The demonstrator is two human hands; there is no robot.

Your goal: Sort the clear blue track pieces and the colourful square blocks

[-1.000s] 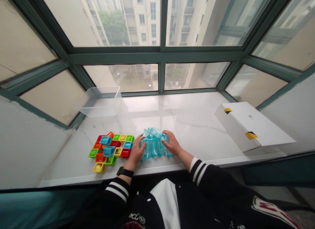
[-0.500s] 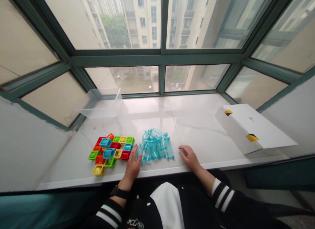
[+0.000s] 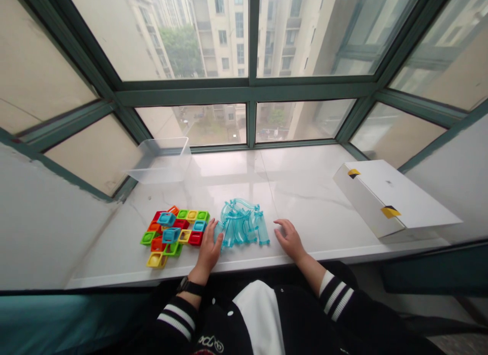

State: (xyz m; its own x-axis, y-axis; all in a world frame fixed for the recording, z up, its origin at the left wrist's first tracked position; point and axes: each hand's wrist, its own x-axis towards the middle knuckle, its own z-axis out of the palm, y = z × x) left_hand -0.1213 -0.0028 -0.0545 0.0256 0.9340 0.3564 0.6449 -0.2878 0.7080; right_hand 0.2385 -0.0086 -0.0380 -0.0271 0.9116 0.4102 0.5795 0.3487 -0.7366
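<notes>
Between my hands lies a cluster of translucent light-blue plastic track pieces (image 3: 240,225), some curved and some straight. My left hand (image 3: 209,247) rests at their left side with fingers stretched out and thumb apart. It lies in the gap between the track pieces and a group of coloured plastic blocks (image 3: 171,235); whether it touches either is hard to tell. Those hollow square blocks are red, yellow, green, orange and blue, some stacked on others. To the right of the track pieces, my right hand (image 3: 293,241) is open, fingers slightly bent, a small gap away from them.
A clear plastic bin (image 3: 163,164) stands at the back left of the white marble-look sill (image 3: 305,187). On the right is a white box (image 3: 392,197) with black-and-yellow tape tabs. Green-framed windows enclose the sill, whose front edge runs before my body.
My right hand has shifted slightly left and up, closer to the track pieces. My left hand has moved very slightly, thumb a little further out. The view has tilted a little; blocks and track pieces appear unchanged.
</notes>
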